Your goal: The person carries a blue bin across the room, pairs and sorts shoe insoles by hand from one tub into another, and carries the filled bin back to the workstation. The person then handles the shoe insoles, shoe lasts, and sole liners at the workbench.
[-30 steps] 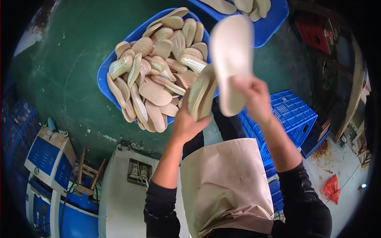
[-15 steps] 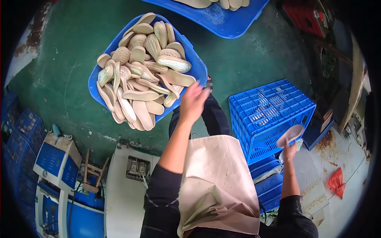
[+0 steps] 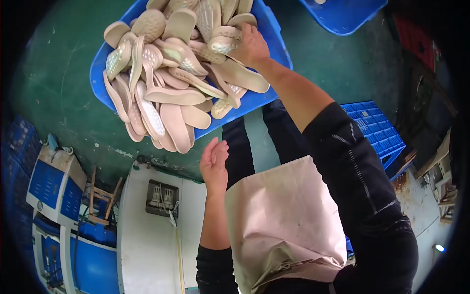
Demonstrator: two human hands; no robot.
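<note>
Beige shoe soles (image 3: 175, 128), several with dimpled undersides, lie heaped in a blue plastic tub (image 3: 280, 46). At the right side of the heap, my right hand (image 3: 252, 48) reaches in, its fingers closed around the edge of a shoe sole (image 3: 225, 40) with a dimpled, shiny face. Part of that sole is covered by the hand. My left hand (image 3: 214, 164) hovers in front of the tub's near rim, palm up with loosely bent fingers. Nothing shows in it.
A blue slatted crate (image 3: 374, 128) stands to the right, partly behind my right arm. Another blue tub (image 3: 345, 22) is at the top right. To the left are a white cabinet (image 3: 147, 240), a wooden stool frame (image 3: 102, 198) and a blue-and-white machine (image 3: 58, 186).
My right hand has moved from beside the crate to the heap; the sole it held there is out of sight. My left hand has drawn back from the tub. The view has shifted.
</note>
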